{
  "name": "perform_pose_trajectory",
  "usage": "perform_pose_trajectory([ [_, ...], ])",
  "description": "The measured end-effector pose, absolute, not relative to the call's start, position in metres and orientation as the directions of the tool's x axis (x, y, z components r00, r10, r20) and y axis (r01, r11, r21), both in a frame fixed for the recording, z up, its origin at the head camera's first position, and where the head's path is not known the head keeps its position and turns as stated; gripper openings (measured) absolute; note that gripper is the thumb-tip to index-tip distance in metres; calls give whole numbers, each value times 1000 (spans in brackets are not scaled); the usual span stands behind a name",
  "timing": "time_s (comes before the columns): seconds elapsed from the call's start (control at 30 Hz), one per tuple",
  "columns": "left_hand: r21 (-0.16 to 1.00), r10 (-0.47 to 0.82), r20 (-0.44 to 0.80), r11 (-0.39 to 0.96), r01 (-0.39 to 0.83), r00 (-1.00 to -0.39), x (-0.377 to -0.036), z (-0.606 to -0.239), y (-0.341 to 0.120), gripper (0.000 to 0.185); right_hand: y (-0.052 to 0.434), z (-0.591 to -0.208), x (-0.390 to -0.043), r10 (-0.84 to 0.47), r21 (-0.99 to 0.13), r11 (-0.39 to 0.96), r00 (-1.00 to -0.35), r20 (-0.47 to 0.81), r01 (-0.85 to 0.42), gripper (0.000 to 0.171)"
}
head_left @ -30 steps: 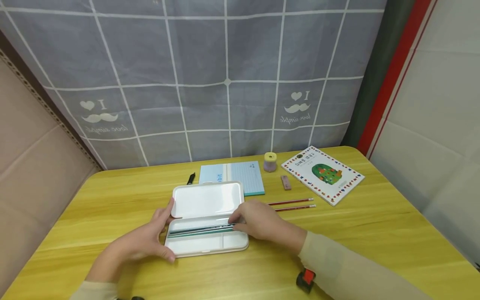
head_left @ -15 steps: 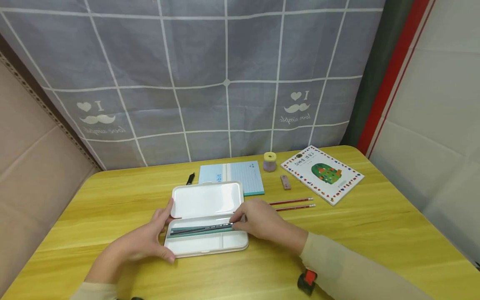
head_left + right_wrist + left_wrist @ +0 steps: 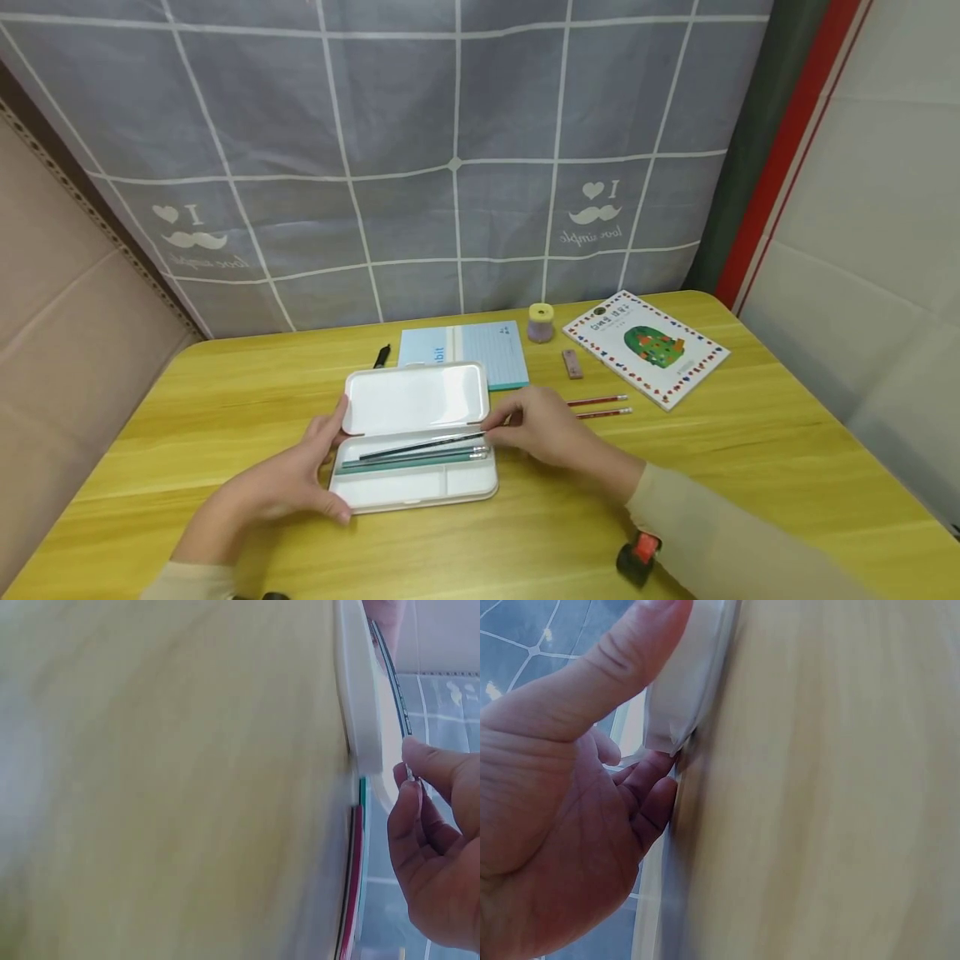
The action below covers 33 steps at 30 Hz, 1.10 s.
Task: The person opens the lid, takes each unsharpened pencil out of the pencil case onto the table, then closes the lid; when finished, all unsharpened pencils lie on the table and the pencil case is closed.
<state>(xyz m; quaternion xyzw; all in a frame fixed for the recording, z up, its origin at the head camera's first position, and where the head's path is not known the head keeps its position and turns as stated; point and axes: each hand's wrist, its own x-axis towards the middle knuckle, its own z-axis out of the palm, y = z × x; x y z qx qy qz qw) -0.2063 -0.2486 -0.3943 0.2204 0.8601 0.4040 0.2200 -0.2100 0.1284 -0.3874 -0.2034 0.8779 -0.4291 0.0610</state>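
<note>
A pale sleeve (image 3: 720, 533) extends over the near right of the yellow wood-grain table (image 3: 420, 554). The pencil case (image 3: 397, 487) lies open on this surface, its lid (image 3: 405, 400) folded back. The left hand (image 3: 307, 475) grips the left end of the case, thumb at the front corner, fingers toward the hinge. The right hand (image 3: 547, 429) pinches a dark pencil (image 3: 422, 446) by its right end, thumb against fingers; the pencil slants over the case. Green pencils (image 3: 412, 463) lie lengthwise inside. To the right, two red pencils (image 3: 600, 413) rest on the table, partly covered by the right hand. Farther back are an eraser (image 3: 572, 364), a blue notebook (image 3: 491, 354) partly behind the lid, a black pen (image 3: 382, 357), a yellow-topped pot (image 3: 540, 323) and an angled white book (image 3: 647, 348). Pale walls (image 3: 877, 208) flank the table; a red strip (image 3: 783, 158) borders the right wall. A grey curtain (image 3: 397, 108) with white grid lines hangs behind
</note>
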Motion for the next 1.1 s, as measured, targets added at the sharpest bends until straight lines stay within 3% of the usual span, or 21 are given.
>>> perform_pose_trajectory([
  [0.33, 800, 552, -205, 570, 187, -808, -205, -394, -253, 154, 159, -385, -210, -331, -826, 519, -943, 42, -219, 7],
  [1.1, 778, 554, -200, 591, 213, -808, -205, -393, -249, 152, 230, -386, -197, -196, -680, 717, -981, 13, -152, 3],
])
